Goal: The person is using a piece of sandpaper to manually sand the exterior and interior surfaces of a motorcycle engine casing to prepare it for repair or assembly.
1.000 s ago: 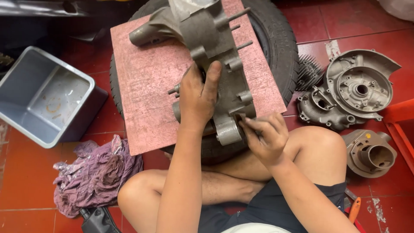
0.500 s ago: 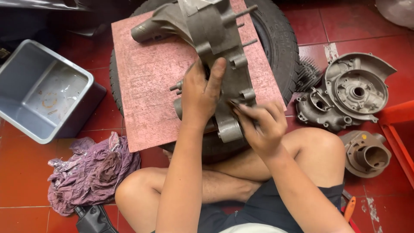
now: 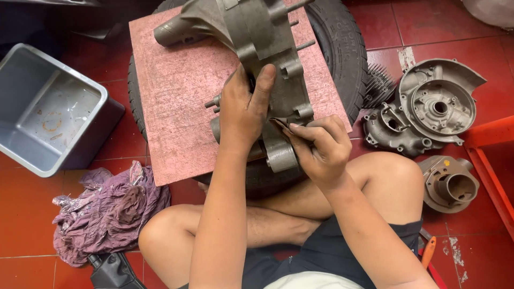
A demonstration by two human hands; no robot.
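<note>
Two hands on grey cast engine casing [image 3: 257,37], dull, studded, lying on pink board [image 3: 171,96]; my left hand [image 3: 243,109] pressed flat, right hand [image 3: 318,147] pinching small dark scrap [image 3: 279,124] against casing.

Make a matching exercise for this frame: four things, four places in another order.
Things:
1 engine casing
2 grey tub
3 purple rag
4 finned cylinder part

Places:
A crumpled on the floor tiles by a knee
B on the pink board, under the left hand
C floor, left of the tyre
D between tyre and second casing

Pairs: 1-B, 2-C, 3-A, 4-D
</note>
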